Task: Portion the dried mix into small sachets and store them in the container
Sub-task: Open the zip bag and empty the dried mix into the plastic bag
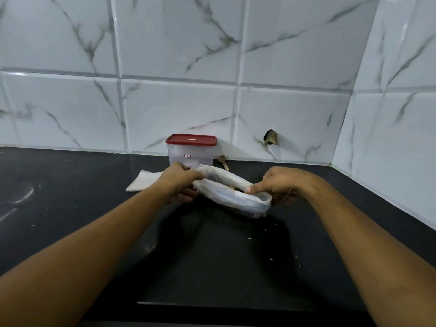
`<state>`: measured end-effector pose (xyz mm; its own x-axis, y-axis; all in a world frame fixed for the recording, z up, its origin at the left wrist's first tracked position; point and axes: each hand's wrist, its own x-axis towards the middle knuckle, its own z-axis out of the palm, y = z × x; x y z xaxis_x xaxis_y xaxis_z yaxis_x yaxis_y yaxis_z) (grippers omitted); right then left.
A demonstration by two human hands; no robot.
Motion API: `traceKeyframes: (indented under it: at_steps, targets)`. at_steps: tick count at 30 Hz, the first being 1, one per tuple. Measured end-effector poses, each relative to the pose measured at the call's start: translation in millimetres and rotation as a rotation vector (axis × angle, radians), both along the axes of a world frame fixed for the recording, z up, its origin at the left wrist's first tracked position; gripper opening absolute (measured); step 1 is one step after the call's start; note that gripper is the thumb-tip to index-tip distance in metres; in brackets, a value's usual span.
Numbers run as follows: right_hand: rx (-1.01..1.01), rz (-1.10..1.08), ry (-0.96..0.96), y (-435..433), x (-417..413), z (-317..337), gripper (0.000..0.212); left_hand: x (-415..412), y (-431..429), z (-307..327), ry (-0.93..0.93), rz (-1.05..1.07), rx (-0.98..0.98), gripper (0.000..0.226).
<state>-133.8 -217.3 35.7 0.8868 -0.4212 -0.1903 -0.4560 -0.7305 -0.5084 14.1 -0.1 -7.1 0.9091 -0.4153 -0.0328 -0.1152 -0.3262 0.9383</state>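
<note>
A translucent plastic bag [226, 192] with a little brown dried mix showing at its mouth is held just above the black counter [70, 208]. My left hand [181, 182] grips the bag's left rim. My right hand [278, 185] pinches the right rim, thumb on top, stretching the mouth wide. Behind the bag stands a clear plastic container [191, 149] with its red lid on, against the tiled wall. White sachet papers [144, 181] lie flat to the left of the bag.
A small wooden spoon [223, 162] leans by the wall right of the container. Crumbs dot the counter near the front. Marble-look tiled walls close the back and right side. A hole [270, 137] breaks one tile.
</note>
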Motion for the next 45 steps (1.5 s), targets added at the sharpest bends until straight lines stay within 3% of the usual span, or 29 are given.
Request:
traceKeyframes:
  at_steps: [3,7,13,19,23,26,28,35,45]
  targets:
    - [-0.140,0.014,-0.114,8,15,-10,0.048,-13,-16,-8,-0.010,0.018,-0.070,0.092]
    - [-0.116,0.044,-0.326,22,31,-22,0.033,-26,-44,-14,-0.070,0.041,-0.051,0.110]
    - [0.072,-0.083,-0.456,10,40,-35,0.016,-22,-51,-16,-0.064,-0.043,-0.236,0.103]
    - [0.229,-0.173,-0.558,-1,50,-55,0.036,-4,-57,-26,0.005,-0.004,-0.255,0.054]
    - [0.280,-0.136,-0.534,-4,60,-60,0.036,15,-62,-25,-0.039,0.088,-0.121,0.070]
    - [0.315,-0.133,-0.532,-5,67,-57,0.035,37,-70,-23,0.081,0.048,-0.187,0.026]
    - [0.322,-0.150,-0.545,-5,73,-55,0.034,48,-76,-23,0.192,0.025,-0.232,0.012]
    - [0.390,-0.253,-0.621,-14,81,-62,0.031,69,-93,-24,0.460,-0.075,-0.214,0.020]
    - [0.492,-0.193,-0.650,-8,77,-66,0.032,72,-92,-25,0.469,-0.172,-0.280,0.036]
